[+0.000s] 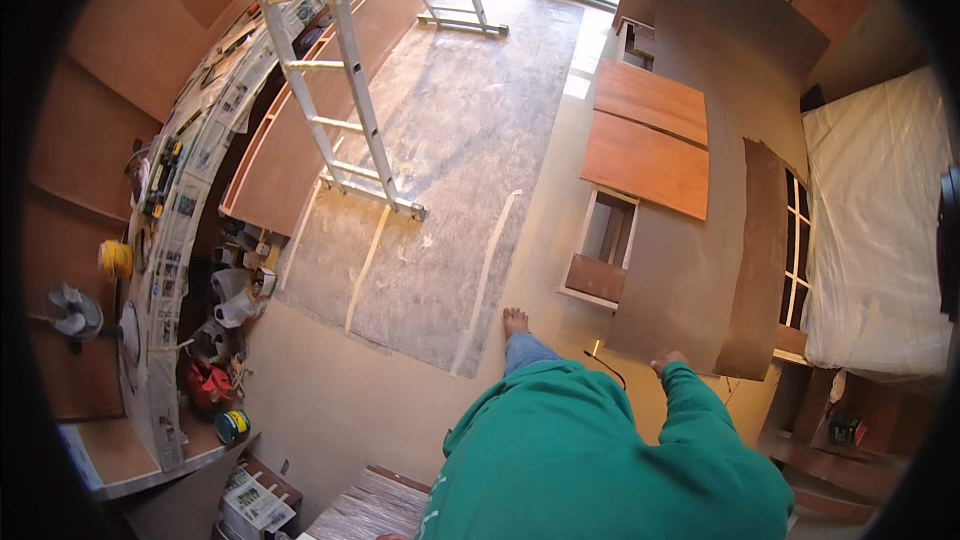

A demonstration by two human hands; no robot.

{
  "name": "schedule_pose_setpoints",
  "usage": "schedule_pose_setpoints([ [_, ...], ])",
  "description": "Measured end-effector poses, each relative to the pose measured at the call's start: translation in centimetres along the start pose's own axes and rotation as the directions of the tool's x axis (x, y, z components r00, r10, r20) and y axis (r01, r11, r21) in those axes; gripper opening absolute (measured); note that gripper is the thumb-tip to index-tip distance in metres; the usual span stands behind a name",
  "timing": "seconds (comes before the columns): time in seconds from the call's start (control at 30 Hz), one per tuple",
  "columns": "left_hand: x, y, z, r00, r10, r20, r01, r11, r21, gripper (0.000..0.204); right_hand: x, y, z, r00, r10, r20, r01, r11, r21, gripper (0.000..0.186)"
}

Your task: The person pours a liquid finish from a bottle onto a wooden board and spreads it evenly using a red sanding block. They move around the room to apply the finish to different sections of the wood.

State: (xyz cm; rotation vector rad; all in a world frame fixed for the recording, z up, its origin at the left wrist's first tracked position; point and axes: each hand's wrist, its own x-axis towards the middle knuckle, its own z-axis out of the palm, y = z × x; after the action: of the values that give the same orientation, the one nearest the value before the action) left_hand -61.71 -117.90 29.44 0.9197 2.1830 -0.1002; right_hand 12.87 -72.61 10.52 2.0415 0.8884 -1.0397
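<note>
My right hand, at the end of a green sleeve, is over the near edge of a large brown board. Its fingers are too small to make out, and I cannot tell whether they grip the board or only rest by it. Only a sliver of skin at the lower edge, left of my green top, may be my left hand; its fingers are hidden. Two orange-brown panels lie across the left side of the board. Below them sits an open wooden frame.
An aluminium ladder stands on the grey floor sheet. Along the left runs a paper-covered counter with tools, a yellow roll and a fan. A plastic-wrapped slab is at right. My bare foot is ahead.
</note>
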Motion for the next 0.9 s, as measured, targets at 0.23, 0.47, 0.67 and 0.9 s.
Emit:
schedule_pose_setpoints([
  [0.23, 15.3, 25.7, -10.9, 0.994, 0.070, 0.084, -0.042, 0.952, -0.303, 0.027, -3.4, -23.9, -19.2, 0.619, -0.664, -0.419, 0.696, 0.711, -0.100, 0.044],
  [0.47, 30.3, 39.8, -19.4, 0.973, 0.198, 0.118, -0.176, 0.969, -0.174, 0.027, -11.3, -34.8, -31.9, 0.484, -0.657, -0.579, 0.862, 0.473, 0.184, 0.036],
  [0.67, 45.3, 37.4, -24.7, 0.861, 0.506, -0.057, -0.489, 0.853, 0.185, 0.029, 0.0, -29.5, -22.1, 0.815, -0.425, -0.394, 0.578, 0.545, 0.607, 0.059],
  [0.9, 65.6, 54.1, -37.9, 0.898, 0.407, 0.166, -0.437, 0.780, 0.448, 0.031, -1.9, -23.3, -10.2, 0.895, 0.346, 0.280, -0.324, 0.076, 0.943, 0.041],
])
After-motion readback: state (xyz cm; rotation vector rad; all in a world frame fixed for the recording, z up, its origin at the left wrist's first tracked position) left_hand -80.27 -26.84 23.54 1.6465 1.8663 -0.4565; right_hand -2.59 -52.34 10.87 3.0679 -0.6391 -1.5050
